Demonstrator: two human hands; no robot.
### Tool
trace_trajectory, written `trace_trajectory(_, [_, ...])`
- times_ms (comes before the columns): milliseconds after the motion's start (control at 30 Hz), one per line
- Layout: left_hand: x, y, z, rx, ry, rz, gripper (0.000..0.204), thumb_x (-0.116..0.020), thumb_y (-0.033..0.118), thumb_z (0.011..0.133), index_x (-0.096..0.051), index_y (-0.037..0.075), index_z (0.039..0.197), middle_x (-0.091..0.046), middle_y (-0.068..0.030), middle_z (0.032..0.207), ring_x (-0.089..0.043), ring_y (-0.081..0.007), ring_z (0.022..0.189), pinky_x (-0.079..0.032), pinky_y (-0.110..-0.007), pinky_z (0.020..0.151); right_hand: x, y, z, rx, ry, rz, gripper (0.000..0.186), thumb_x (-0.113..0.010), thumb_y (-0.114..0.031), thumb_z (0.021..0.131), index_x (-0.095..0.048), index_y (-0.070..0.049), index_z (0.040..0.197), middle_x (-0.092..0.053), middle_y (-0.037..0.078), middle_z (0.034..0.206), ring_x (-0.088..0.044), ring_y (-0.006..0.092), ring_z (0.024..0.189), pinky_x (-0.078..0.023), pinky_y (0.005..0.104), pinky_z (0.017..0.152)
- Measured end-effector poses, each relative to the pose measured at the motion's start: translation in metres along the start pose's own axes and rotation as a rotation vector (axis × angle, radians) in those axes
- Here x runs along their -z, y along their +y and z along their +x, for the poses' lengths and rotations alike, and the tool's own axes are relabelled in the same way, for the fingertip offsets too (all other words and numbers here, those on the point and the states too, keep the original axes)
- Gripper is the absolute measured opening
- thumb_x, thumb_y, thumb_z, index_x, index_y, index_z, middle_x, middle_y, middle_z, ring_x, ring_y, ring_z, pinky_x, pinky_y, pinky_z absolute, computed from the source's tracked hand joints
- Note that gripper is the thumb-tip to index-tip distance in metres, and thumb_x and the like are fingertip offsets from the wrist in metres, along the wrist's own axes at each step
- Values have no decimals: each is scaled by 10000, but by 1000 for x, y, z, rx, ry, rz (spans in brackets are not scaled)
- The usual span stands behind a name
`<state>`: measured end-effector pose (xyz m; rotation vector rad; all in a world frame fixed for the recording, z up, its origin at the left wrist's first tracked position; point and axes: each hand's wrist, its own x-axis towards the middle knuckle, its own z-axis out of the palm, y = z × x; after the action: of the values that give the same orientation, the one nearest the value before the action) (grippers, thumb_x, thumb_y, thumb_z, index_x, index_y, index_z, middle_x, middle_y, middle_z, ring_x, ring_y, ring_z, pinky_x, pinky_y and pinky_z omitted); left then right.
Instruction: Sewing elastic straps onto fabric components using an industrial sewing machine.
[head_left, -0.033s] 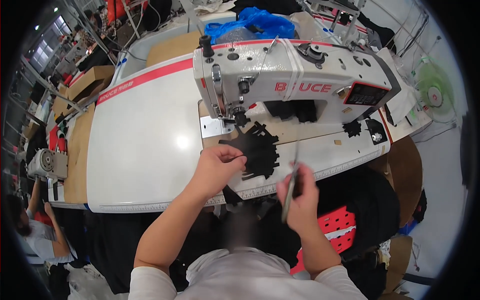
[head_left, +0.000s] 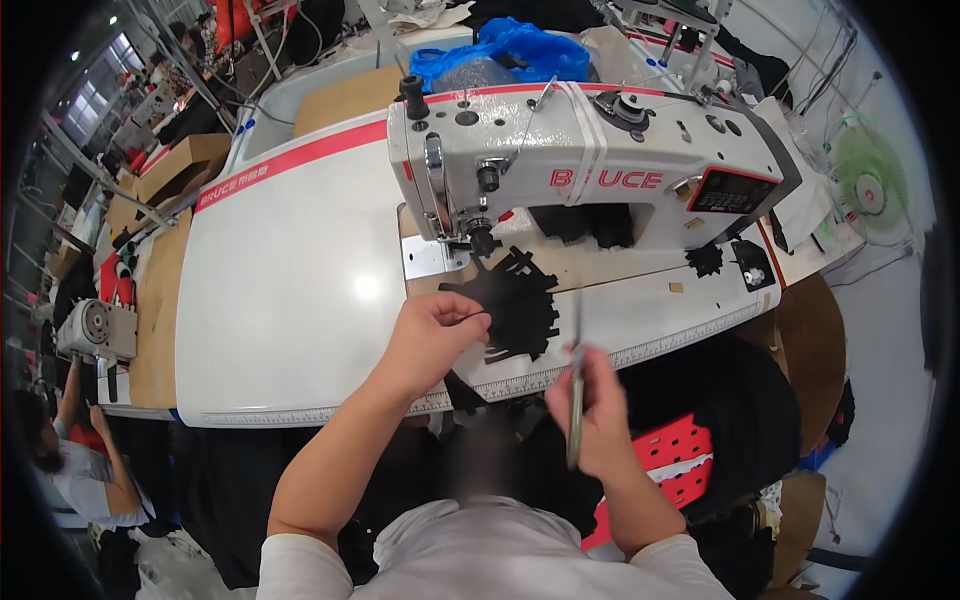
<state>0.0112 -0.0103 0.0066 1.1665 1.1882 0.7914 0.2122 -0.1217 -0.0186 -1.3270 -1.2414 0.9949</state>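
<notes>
My left hand (head_left: pixel 445 335) is over the white table in front of the sewing machine, thumb and fingers pinched on a thin black strip (head_left: pixel 466 319). Beside its fingertips lies a pile of small black fabric pieces (head_left: pixel 522 305), with strip ends sticking out round its edge. My right hand (head_left: pixel 598 410) is wrapped round a long slim tool (head_left: pixel 575 425) with a grey-green handle, held upright. Its thin far end is smeared by motion, so its exact kind is unclear. The sewing machine's needle area (head_left: pixel 470 235) is just beyond the pile.
The white sewing machine (head_left: pixel 520 135) spans the back of the table. A small black piece (head_left: pixel 704 260) lies at the right. Black cloth and a red perforated piece (head_left: pixel 680 460) sit below the table's edge. At the far left a co-worker (head_left: pixel 85 460) works by another machine.
My right hand has moved slightly down and left, and the tool in it has turned closer to upright. My left hand keeps its pinch in about the same place.
</notes>
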Motion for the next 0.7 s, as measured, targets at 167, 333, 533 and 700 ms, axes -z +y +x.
trace_trajectory(167, [4, 0, -2, 106, 6, -126, 99, -728, 123, 862, -682, 44, 898, -684, -10, 733, -426, -31, 523, -295, -203, 480, -1, 6, -25, -424, -422, 261, 364, -655, -86, 933, -526, -25, 1268, -512, -36, 817, -456, 45, 719, -407, 212, 662])
trace_trajectory(333, [5, -3, -7, 165, 11, -130, 93, -724, 118, 869, -686, 44, 908, -682, -13, 738, -410, -34, 522, -285, -207, 482, -15, 8, -7, -415, -442, 227, 386, -679, -104, 920, -533, 2, 1262, -579, -10, 878, -497, 44, 769, -438, 216, 697])
trace_trajectory(533, [11, -8, -6, 177, -50, -156, 118, -725, 141, 874, -701, 45, 939, -705, 1, 786, -477, -6, 573, -317, -187, 507, -24, 10, 0, -278, -362, 114, 403, -682, -86, 902, -547, 40, 1260, -659, 45, 962, -559, 63, 817, -478, 232, 758])
trace_trajectory(700, [12, -10, -4, 193, -48, -159, 104, -716, 138, 879, -701, 47, 928, -703, -1, 782, -465, -7, 566, -314, -188, 507, -29, 11, 1, -272, -318, 97, 360, -650, -5, 886, -588, 26, 1239, -579, -19, 793, -522, 43, 696, -449, 220, 628])
